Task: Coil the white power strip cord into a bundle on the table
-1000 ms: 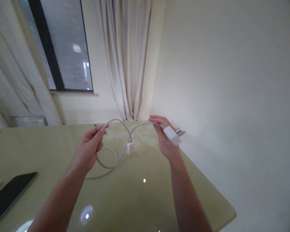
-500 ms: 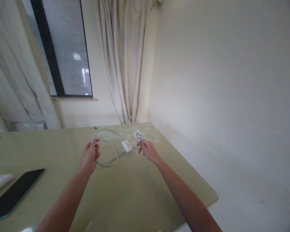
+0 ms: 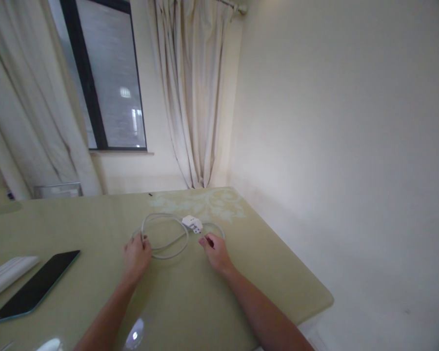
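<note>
- Cream curtains [image 3: 190,97] hang behind a glossy olive-green table [image 3: 270,273].
- White looped power cable [image 3: 168,253] lies toward the table's far right corner, its white square plug [image 3: 192,224] resting on the loop.
- Left hand [image 3: 136,257] pinches the loop's left side, fingers curled.
- Right hand [image 3: 215,251] touches the right end, fingers curled; its grip is unclear.
- Black flat tablet [image 3: 36,284] lies near the left edge.

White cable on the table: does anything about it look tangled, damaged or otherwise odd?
Nothing stands out. The white cable lies in loose, overlapping loops on the table, its plug resting where they meet, with no visible kink or break. The left hand is at the loop's left edge, the right hand near the plug.
</note>
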Available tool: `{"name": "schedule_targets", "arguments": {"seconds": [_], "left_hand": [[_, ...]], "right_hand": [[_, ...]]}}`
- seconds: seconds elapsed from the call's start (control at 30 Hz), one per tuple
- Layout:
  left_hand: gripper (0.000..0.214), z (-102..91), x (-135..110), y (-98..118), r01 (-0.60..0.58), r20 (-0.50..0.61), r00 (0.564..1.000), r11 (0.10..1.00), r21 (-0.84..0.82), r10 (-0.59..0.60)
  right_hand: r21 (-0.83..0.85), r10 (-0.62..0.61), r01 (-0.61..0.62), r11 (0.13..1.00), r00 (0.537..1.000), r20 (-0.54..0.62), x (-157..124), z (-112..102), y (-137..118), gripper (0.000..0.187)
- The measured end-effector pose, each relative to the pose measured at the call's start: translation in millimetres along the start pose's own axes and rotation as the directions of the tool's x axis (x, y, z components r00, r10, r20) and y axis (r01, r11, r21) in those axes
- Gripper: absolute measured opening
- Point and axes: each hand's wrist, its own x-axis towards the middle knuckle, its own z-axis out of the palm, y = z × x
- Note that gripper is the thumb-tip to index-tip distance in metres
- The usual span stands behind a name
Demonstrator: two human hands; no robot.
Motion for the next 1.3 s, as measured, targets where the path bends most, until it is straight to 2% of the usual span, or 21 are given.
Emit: {"name": "schedule_targets", "arguments": {"seconds": [0.1,0.17,0.23,0.37,0.47,0.6,0.67,0.73,0.77,0.83,0.93,1.03,1.13,1.3], "left_hand": [[0.043,-11.4,15.7,-19.1,-0.029,-0.06,0.997,0.925,0.378,0.055],[0.046,-14.3,22.2,-31.1,-0.047,-0.004,0.998,0.848,0.528,0.058],[0.048,-14.6,26.7,-38.5,-0.076,0.06,0.997,0.842,0.533,0.052],[0.048,-15.7,34.3,-39.8,-0.058,0.073,0.997,0.863,0.502,0.024],[0.039,-18.2,39.7,-37.5,-0.037,0.081,0.997,0.899,0.436,0.001],[0.029,-17.8,41.3,-32.9,-0.012,0.124,0.992,0.967,0.255,-0.02],[0.031,-16.5,38.5,-27.9,0.015,0.133,0.99,0.988,0.156,-0.036],[0.041,-16.2,33.5,-20.5,0.092,0.124,0.989,0.995,-0.04,-0.086],[0.044,-16.6,30.6,-16.2,0.154,0.129,0.983,0.975,-0.163,-0.133],[0.038,-18.3,24.3,-7.3,0.301,0.191,0.95,0.879,-0.37,-0.245],[0.014,-20.9,15.5,3.9,0.447,0.255,0.894,0.771,-0.455,-0.368],[0.01,-22.1,8.3,10.8,0.43,0.202,0.902,0.745,-0.51,-0.382],[0.009,-23.5,2.9,14.0,0.372,0.18,0.927,0.742,-0.558,-0.329],[0.009,-27.6,-0.7,17.7,0.415,0.258,0.91,0.706,-0.574,-0.326]], "right_hand": [[0.026,-0.029,0.029,0.999,1.0,-0.003,-0.9,-7.1,-0.4,0.042],[0.043,-0.028,0.03,0.999,0.999,-0.029,0.7,-7.8,0.0,0.041],[0.059,-0.019,0.022,0.998,0.998,-0.056,3.2,-6.1,1.5,0.039],[0.117,0.014,-0.001,0.993,0.993,-0.115,9.8,-3.0,7.3,0.036],[0.124,0.038,-0.012,0.992,0.977,-0.209,15.4,-5.8,12.0,0.036],[0.051,0.033,-0.019,0.999,0.955,-0.295,22.2,-15.3,17.1,0.04],[0.029,0.025,-0.017,0.999,0.952,-0.304,24.9,-20.0,19.0,0.04],[0.017,0.033,-0.03,0.999,0.95,-0.312,26.8,-23.1,20.4,0.04],[0.008,0.042,-0.041,0.999,0.949,-0.313,27.5,-23.9,20.9,0.04],[-0.033,0.051,-0.063,0.997,0.951,-0.304,28.2,-23.8,22.0,0.04],[-0.095,0.044,-0.073,0.993,0.959,-0.279,27.9,-20.5,23.8,0.038],[-0.118,0.04,-0.075,0.99,0.96,-0.278,27.4,-18.0,25.3,0.035],[-0.14,0.05,-0.095,0.985,0.954,-0.295,27.8,-21.8,25.7,0.034],[-0.307,0.047,-0.133,0.942,0.961,-0.272,28.1,-32.6,27.4,0.035]]}}
